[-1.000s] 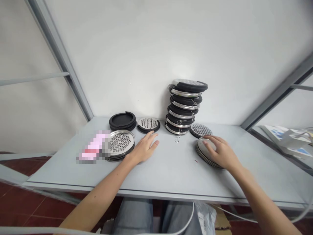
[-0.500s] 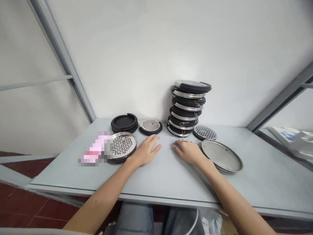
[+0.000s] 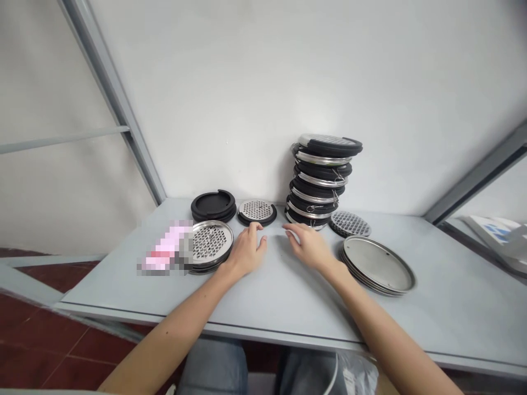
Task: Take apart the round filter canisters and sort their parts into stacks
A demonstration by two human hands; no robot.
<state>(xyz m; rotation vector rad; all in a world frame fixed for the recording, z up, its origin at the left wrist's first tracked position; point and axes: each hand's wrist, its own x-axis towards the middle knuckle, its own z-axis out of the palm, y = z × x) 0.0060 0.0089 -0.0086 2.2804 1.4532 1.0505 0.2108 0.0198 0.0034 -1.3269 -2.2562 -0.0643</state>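
Note:
My left hand [image 3: 247, 250] hovers over or rests on the table, fingers loosely bent and thumb apart, holding nothing. Close to its left is a stack of round metal dishes with a perforated disc [image 3: 211, 241] on top. Beyond its fingertips sits a perforated metal plate [image 3: 256, 209] partly ringed in black. My right hand [image 3: 308, 246] is also empty, its fingers apart and pointing inward. Behind it rises a tall stack of black and silver round cases [image 3: 319, 189] with wire clips. To its right are shallow metal lids [image 3: 379, 263], piled up.
Black round rings [image 3: 213, 204] are stacked at the back left. Perforated discs [image 3: 351, 224] lie right of the tall stack. A pixelated pink item [image 3: 167, 247] is at the left. The wall [image 3: 247, 109] stands behind the table [image 3: 280, 307], with metal frame posts [image 3: 119, 115] on both sides.
My right hand has lifted and reached slightly forward, its fingers spreading. My left hand's fingers have bent more. The view has shifted a little; the objects stay in place.

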